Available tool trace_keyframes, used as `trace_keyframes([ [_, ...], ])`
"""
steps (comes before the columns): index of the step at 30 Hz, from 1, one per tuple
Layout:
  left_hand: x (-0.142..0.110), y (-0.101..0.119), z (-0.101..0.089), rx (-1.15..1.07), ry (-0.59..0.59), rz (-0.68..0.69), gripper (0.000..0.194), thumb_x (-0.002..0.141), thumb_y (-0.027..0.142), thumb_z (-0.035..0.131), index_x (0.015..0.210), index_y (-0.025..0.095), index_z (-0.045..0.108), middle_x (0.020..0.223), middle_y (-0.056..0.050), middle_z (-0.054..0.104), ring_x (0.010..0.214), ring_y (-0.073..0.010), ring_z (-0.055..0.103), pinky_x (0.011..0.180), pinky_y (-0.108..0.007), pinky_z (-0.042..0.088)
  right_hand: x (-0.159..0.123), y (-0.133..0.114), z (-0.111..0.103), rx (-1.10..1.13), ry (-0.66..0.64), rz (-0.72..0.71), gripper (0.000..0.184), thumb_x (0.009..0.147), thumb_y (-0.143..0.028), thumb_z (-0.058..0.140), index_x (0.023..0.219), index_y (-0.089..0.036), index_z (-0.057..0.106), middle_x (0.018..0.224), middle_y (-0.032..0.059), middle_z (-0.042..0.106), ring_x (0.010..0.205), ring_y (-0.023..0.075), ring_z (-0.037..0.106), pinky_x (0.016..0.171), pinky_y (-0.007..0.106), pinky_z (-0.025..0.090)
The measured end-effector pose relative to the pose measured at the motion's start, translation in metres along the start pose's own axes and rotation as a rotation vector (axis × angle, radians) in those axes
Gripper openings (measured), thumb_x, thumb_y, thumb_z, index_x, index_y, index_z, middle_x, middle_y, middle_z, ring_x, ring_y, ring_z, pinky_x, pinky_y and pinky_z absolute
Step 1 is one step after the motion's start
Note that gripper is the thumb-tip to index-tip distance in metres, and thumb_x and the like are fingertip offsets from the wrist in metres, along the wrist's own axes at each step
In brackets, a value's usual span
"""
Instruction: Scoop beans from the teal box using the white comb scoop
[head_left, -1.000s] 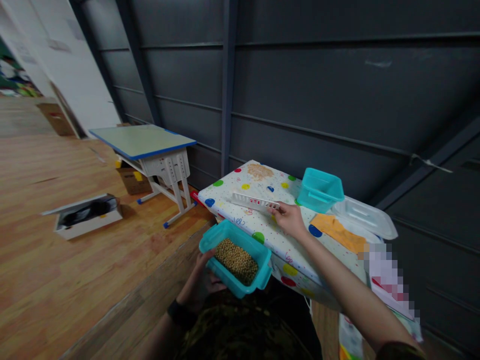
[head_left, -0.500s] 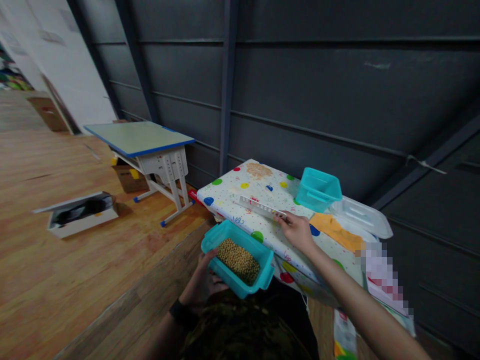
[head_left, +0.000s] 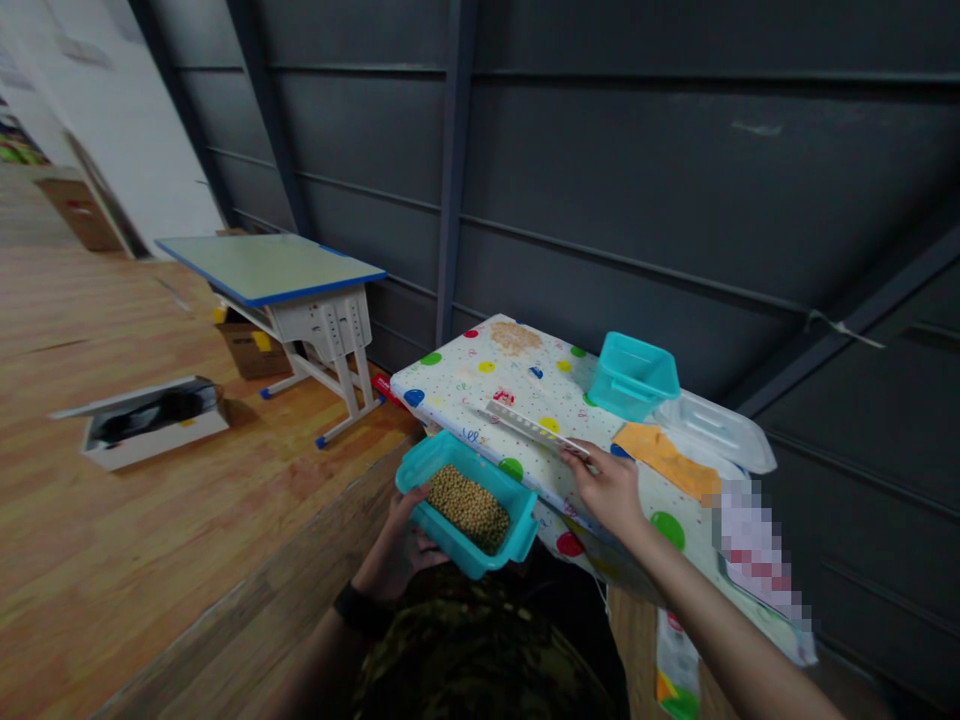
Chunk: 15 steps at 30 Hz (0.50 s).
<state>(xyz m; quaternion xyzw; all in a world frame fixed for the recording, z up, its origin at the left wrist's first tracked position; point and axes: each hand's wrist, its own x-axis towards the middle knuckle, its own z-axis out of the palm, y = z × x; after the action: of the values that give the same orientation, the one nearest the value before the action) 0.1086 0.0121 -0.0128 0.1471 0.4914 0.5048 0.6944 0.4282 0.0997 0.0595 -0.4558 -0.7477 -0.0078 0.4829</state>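
My left hand (head_left: 401, 545) grips the near left side of a turquoise plastic container (head_left: 529, 530), tilted at the table's front edge. Yellowish, soybean-like beans (head_left: 469, 508) lie heaped inside it. My right hand (head_left: 606, 488) is closed on one end of a pale ruler-like strip (head_left: 531, 428) with a row of small openings along it. The strip lies over or just above the spotted tablecloth (head_left: 450, 385); whether it touches the cloth I cannot tell. Beyond it, a spread patch of small pale tan grains (head_left: 516, 338) lies near the table's far left corner.
Another turquoise container (head_left: 634, 375) stands at the back right. A clear lid (head_left: 716, 430) and an orange cloth (head_left: 664, 458) lie beside it. To the left are a desk (head_left: 274, 265) and a white box (head_left: 154, 425) on the floor. A dark panelled wall (head_left: 637, 180) rises behind the table.
The strip in my right hand has moved closer to the table's front edge and turned a little. My left hand still holds the container of beans. The view has shifted slightly.
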Motion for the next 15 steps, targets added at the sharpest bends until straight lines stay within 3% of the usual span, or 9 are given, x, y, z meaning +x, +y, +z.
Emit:
trace_keyframes([
  [3,-0.002,0.002,0.002,-0.013,0.012,-0.009,0.074,0.09,0.063,0.087,0.151,0.037,0.055,0.15,-0.014,0.078,0.109,-0.0397,0.088,0.099,-0.058,0.07,-0.001,-0.007,-0.004,-0.021,0.02,0.0,0.027,0.107,-0.038,0.069,0.1,-0.027,0.093,0.094,0.0072,0.092,0.07,0.0285,0.087,0.066,0.034,0.07],
  [9,-0.009,0.007,0.009,-0.026,-0.015,-0.011,0.081,0.089,0.059,0.089,0.157,0.035,0.053,0.148,-0.016,0.078,0.107,-0.0399,0.088,0.097,-0.058,0.071,-0.011,-0.031,-0.012,0.051,-0.105,-0.048,0.028,0.11,-0.035,0.068,0.1,-0.029,0.093,0.094,0.0046,0.092,0.072,0.026,0.088,0.069,0.032,0.07],
  [15,-0.002,0.0,0.003,-0.024,0.007,0.005,0.073,0.094,0.058,0.086,0.157,0.036,0.055,0.121,-0.009,0.082,0.092,-0.0352,0.088,0.089,-0.053,0.071,0.004,-0.007,-0.017,-0.029,-0.026,0.085,0.035,0.106,-0.049,0.068,0.091,-0.027,0.091,0.093,0.009,0.092,0.074,0.0306,0.087,0.066,0.035,0.067],
])
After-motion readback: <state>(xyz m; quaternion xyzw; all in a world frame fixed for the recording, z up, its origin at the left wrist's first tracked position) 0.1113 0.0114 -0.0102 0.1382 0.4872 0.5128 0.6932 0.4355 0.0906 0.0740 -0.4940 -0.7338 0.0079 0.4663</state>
